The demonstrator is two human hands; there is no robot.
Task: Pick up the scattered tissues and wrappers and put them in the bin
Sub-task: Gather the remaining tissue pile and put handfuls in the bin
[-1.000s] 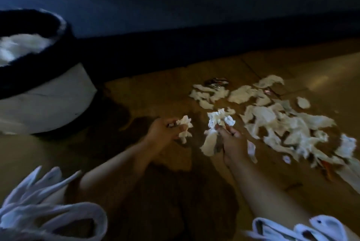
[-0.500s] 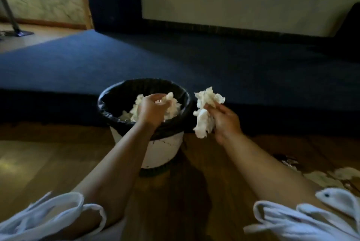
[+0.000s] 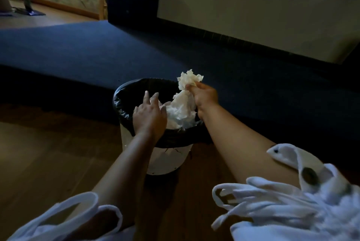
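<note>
Over the bin [image 3: 124, 104], right hand [image 3: 204, 97] at two o'clock pinches soft, featherlight crumpled tissue [image 3: 185, 92] mid-wad; left hand [image 3: 150, 116] spread, empty

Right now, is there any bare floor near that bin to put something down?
Yes: the wooden floor left of the bin, up to the dark blue carpet, lies bare. The bin mouth is crowded: left hand, right hand gripping tissues, more inside.
</note>
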